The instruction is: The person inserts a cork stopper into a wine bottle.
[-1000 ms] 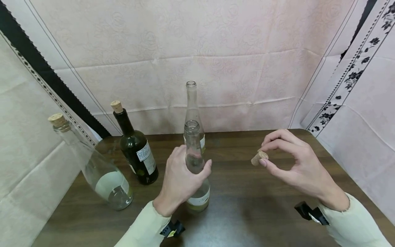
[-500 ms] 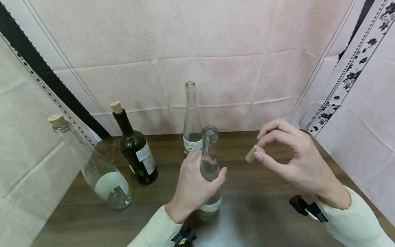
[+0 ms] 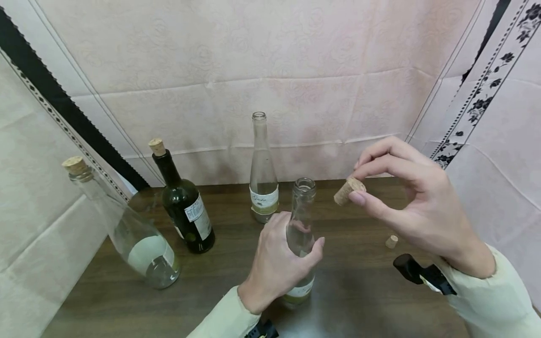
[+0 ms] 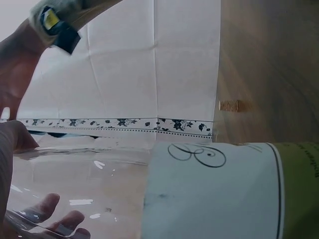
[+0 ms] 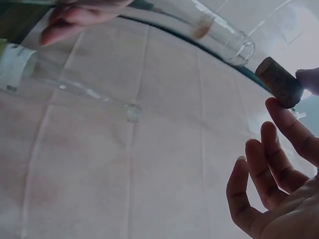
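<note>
My left hand grips a clear glass bottle around its body, below the neck. The bottle's mouth is uncovered, and a white and green label shows in the left wrist view. My right hand pinches a cork between thumb and fingertips, up and to the right of that mouth. In the right wrist view the cork's end points toward the bottle's rim, with a small gap between them.
Another uncorked clear bottle stands at the table's back. To the left are a corked dark green bottle and a corked clear bottle. A loose cork lies on the wooden table. Patterned cloth hangs behind.
My left hand has moved the held bottle rightward and nearer, away from the back bottle. My right hand has risen with its cork, and the loose cork on the table has come into view.
</note>
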A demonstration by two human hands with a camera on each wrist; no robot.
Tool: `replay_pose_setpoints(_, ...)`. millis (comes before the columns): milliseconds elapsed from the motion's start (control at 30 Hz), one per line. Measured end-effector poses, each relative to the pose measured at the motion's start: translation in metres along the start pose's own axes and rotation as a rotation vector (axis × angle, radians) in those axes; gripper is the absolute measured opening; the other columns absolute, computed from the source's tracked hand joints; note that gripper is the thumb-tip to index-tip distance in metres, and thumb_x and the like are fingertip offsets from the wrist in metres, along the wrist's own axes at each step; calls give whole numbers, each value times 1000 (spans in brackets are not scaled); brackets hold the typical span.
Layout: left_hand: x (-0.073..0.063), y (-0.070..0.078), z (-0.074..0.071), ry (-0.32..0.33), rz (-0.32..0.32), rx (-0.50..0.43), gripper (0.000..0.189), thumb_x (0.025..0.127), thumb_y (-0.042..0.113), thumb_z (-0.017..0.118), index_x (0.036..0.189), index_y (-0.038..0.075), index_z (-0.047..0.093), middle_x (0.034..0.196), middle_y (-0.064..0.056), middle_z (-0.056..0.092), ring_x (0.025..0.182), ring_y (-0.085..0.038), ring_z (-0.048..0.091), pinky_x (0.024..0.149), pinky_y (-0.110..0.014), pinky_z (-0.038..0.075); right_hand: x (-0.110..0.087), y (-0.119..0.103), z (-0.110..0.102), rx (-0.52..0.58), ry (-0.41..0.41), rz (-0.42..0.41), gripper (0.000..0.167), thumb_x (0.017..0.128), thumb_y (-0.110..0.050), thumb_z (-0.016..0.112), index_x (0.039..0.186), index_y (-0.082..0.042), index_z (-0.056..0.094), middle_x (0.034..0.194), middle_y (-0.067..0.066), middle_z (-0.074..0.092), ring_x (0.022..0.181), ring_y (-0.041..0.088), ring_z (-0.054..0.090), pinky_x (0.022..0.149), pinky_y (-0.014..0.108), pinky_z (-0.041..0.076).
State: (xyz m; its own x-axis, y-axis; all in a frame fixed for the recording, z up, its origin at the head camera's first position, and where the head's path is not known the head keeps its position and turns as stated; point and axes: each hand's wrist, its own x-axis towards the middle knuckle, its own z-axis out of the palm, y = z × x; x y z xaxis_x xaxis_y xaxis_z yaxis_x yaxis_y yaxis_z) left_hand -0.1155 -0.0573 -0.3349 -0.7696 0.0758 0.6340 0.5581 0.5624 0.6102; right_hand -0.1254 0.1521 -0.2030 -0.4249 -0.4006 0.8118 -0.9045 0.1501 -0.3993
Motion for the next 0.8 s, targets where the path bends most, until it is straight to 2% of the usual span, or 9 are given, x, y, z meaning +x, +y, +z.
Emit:
replay_pose_setpoints(200,-1,1,6,-6,24,-13,23,80,34,81,89,22,64,92,14,66,93,-6,59,82,-26,49,18,-11,8,66,13,-10,22,79,9,77,99,0,75,103,15,62,104,24,58,99,26,47)
replay_pose_setpoints(433,-2,4,10,-4,29,0,23,79,35,81,89,22,64,90,15,65,88,-6,58,77,-25,47,32,-15,16,-107,-26,24,20,81,-2,81,96,-14,77,101,4,63,98,18,59,93,27,45)
replay_pose_setpoints(800,-3,4,10,-14,6,2,24,79,36,81,89,23,64,90,15,65,88,-6,57,79,-27,47,38,-11,12,-244,-128,79,23,78,-17,88,92,-28,74,108,-14,60,102,8,58,88,23,42)
